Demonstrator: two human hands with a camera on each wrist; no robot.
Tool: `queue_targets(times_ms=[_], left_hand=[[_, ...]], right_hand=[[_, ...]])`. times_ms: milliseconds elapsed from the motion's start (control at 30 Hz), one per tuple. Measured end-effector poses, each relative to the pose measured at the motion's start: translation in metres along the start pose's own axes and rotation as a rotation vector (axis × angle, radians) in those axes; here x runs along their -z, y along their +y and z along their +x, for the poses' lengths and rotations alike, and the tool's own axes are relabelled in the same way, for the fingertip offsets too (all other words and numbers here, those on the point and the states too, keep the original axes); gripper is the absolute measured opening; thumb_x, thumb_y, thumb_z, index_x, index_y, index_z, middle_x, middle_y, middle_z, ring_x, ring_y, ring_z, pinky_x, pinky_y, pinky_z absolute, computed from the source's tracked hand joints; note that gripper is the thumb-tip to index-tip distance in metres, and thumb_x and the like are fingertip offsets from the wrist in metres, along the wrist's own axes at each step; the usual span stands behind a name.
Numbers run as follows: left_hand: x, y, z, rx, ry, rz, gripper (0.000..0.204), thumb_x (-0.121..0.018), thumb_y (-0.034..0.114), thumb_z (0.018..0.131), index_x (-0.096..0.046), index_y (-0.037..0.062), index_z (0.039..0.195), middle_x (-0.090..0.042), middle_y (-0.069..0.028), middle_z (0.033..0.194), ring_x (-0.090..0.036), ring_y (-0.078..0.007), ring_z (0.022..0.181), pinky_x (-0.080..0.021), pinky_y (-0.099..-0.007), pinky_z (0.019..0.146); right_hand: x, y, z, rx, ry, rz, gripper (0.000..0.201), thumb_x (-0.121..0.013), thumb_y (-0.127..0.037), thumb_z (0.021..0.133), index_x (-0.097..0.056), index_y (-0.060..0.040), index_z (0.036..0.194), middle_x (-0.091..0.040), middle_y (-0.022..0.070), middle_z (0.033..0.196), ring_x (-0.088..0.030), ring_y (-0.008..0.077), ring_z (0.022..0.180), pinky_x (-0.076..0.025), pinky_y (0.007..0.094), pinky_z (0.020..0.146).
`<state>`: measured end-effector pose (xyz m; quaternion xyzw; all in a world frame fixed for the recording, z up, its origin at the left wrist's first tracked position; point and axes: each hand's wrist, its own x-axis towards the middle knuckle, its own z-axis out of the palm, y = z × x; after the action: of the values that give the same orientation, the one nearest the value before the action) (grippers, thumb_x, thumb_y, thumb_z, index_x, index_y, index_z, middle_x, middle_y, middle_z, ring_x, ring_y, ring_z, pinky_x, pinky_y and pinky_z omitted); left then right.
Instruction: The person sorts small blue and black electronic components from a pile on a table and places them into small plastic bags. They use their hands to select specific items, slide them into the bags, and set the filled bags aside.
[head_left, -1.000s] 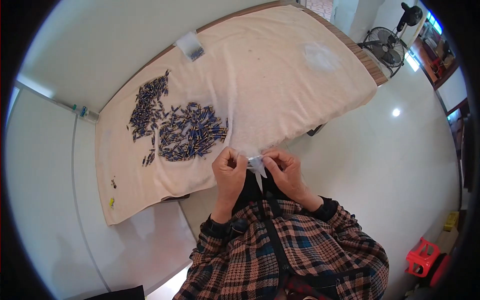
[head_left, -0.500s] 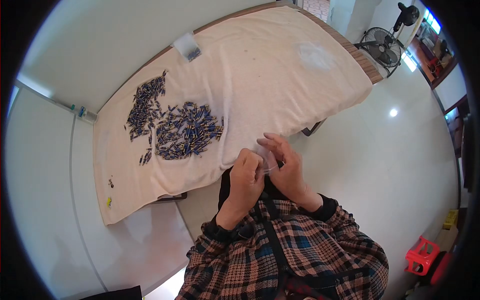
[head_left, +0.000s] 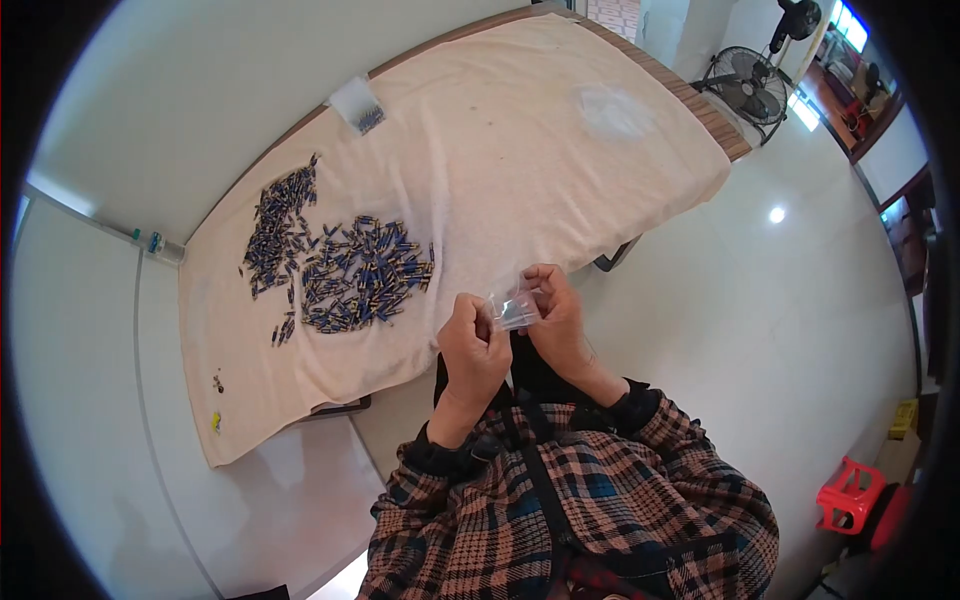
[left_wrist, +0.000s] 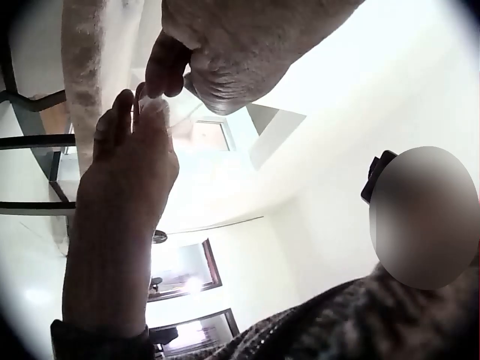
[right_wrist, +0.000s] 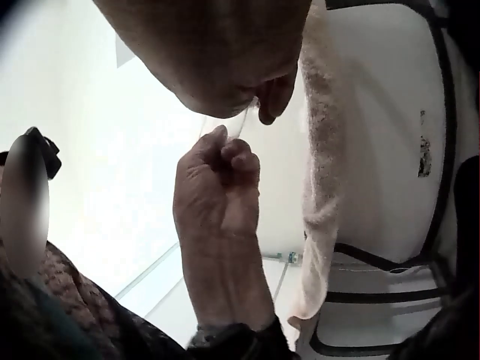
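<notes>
A small clear plastic bag (head_left: 513, 312) is stretched between both hands, just off the table's near edge. My left hand (head_left: 474, 345) pinches its left side, and my right hand (head_left: 556, 318) pinches the opposite side. In the left wrist view the fingertips of the right hand (left_wrist: 126, 169) meet the plastic beside my left hand. The right wrist view has the left hand (right_wrist: 219, 202) with fingers curled below the right one. Beyond the hands, small blue cylindrical pieces with gold-coloured ends (head_left: 368, 275) lie in a loose heap on the cloth (head_left: 480, 190).
A second heap of such pieces (head_left: 278, 225) lies farther left. A clear bag with some pieces inside (head_left: 357, 104) sits at the back edge, and more clear plastic (head_left: 612, 112) at the far right. A fan (head_left: 748, 85) and a red stool (head_left: 848, 495) stand on the floor.
The hands came close together half a second ago, the right one's fingers spreading, and are now slightly apart again. The plastic bag has come up into plain view, spread between them.
</notes>
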<state>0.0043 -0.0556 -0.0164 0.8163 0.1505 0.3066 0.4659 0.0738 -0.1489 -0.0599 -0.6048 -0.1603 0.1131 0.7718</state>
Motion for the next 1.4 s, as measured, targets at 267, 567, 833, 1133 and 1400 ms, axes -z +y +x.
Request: queue_targets(times_ms=[267, 567, 833, 1133, 1400], left_hand=[[0.009, -0.014, 0.02, -0.108, 0.14, 0.109, 0.02, -0.058, -0.005, 0.076, -0.042, 0.0032, 0.069, -0.037, -0.0084, 0.056, -0.037, -0.0146, 0.049, -0.033, -0.029, 0.045], [0.001, 0.002, 0.01, -0.175, 0.115, 0.123, 0.02, -0.06, -0.005, 0.077, -0.043, 0.0034, 0.072, -0.04, -0.0055, 0.057, -0.038, -0.0124, 0.049, -0.033, -0.027, 0.046], [-0.002, 0.006, 0.001, -0.26, -0.13, 0.182, 0.018, -0.06, -0.005, 0.074, -0.046, 0.004, 0.08, -0.052, -0.0174, 0.075, -0.054, -0.0378, 0.065, -0.042, -0.0425, 0.053], [0.029, -0.001, 0.013, -0.18, -0.104, -0.117, 0.016, -0.061, 0.001, 0.081, -0.057, 0.0013, 0.097, -0.058, -0.0063, 0.077, -0.052, -0.0182, 0.059, -0.042, -0.0271, 0.054], [0.042, -0.042, 0.021, 0.307, -0.163, -0.49, 0.014, -0.06, 0.014, 0.092, -0.063, 0.0009, 0.089, -0.053, 0.0048, 0.068, -0.043, -0.0033, 0.058, -0.034, -0.0185, 0.052]], right_hand=[[0.004, -0.027, -0.01, 0.804, 0.018, -0.547, 0.041, -0.06, 0.006, 0.077, -0.052, -0.0001, 0.117, -0.062, 0.0129, 0.095, -0.062, 0.0245, 0.074, -0.051, 0.0266, 0.062], [-0.008, -0.021, -0.023, 0.605, -0.186, -0.867, 0.059, -0.061, -0.002, 0.078, -0.041, 0.0033, 0.134, -0.054, 0.0207, 0.126, -0.064, 0.0309, 0.096, -0.053, 0.0311, 0.069], [-0.004, -0.035, -0.003, 0.396, -0.231, -0.806, 0.078, -0.062, -0.007, 0.078, -0.022, 0.0005, 0.144, -0.044, 0.0183, 0.139, -0.063, 0.0311, 0.097, -0.052, 0.0312, 0.075], [0.014, -0.04, -0.003, 0.317, -0.485, -0.32, 0.075, -0.058, -0.015, 0.087, -0.015, -0.0019, 0.147, -0.058, 0.0149, 0.126, -0.063, 0.0268, 0.104, -0.049, 0.0319, 0.086], [0.02, -0.036, 0.009, 0.158, -0.609, -0.204, 0.044, -0.054, -0.012, 0.093, -0.044, -0.0016, 0.135, -0.068, 0.0128, 0.101, -0.065, 0.0175, 0.083, -0.051, 0.0288, 0.076]])
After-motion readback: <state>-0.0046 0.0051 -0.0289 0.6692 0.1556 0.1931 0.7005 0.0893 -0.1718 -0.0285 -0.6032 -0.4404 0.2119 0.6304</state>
